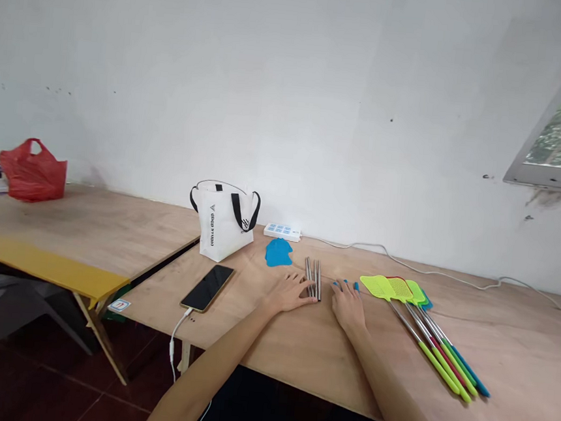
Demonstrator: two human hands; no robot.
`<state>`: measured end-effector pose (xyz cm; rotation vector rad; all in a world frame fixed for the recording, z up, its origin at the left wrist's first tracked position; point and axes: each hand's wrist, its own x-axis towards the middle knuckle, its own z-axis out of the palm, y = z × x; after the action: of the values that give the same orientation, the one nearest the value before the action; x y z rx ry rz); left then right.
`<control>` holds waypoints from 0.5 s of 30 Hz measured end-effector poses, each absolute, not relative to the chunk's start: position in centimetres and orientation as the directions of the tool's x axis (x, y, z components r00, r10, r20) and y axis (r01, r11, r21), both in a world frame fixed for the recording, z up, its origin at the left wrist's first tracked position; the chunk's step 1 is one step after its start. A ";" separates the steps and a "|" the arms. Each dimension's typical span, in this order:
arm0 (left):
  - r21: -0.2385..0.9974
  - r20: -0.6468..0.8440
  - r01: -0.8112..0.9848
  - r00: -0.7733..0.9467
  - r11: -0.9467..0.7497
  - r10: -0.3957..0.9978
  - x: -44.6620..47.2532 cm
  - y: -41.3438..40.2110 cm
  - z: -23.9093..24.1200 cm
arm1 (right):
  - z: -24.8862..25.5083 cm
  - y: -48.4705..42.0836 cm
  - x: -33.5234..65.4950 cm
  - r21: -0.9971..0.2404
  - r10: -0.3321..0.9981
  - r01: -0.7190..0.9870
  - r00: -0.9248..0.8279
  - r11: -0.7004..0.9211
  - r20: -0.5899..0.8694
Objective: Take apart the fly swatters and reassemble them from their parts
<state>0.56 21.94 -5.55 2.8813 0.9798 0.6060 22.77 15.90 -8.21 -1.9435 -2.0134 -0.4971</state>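
My left hand (290,293) lies palm down on the wooden table with its fingers spread. Its fingertips reach the near part of several thin metal rods (318,276), which lie side by side pointing at the wall. Close by on the right, my right hand (348,303) rests flat with fingers apart. Small blue ends (356,286) stick out around its fingertips; the rest of these blue parts is hidden under the hand. Beyond the left hand are flat blue pieces (278,252), overlapping. Right of both hands, several fly swatters (404,290) lie fanned out, with yellow-green, red and blue heads and metal shafts.
A black-screened phone (207,287) on a white cable (173,342) lies at the left. Behind it stands a white bag (223,225) with black handles. A power strip (282,231) sits by the wall, its cord (382,247) running right. A red plastic bag (33,172) is on another table.
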 end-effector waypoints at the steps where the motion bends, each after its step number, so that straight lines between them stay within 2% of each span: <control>1: 0.157 0.345 0.581 0.725 -0.799 0.596 1.0 21.9 -5.6 | -8.2 15.9 22.8 0.040 0.896 0.999 -0.042 0.027 0.442; 9: 0.221 0.373 0.535 0.726 -0.815 0.578 1.6 21.8 -5.7 | -7.6 15.3 21.6 0.021 0.897 0.987 -0.155 0.161 0.413; 15: 0.221 0.376 0.535 0.725 -0.816 0.577 1.4 21.9 -6.1 | -7.9 14.8 20.3 -0.017 0.890 0.966 -0.232 0.259 0.393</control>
<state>1.38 21.91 -6.09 2.8271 0.9137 0.6652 20.32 14.82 -7.87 -1.7038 -2.2129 -0.3293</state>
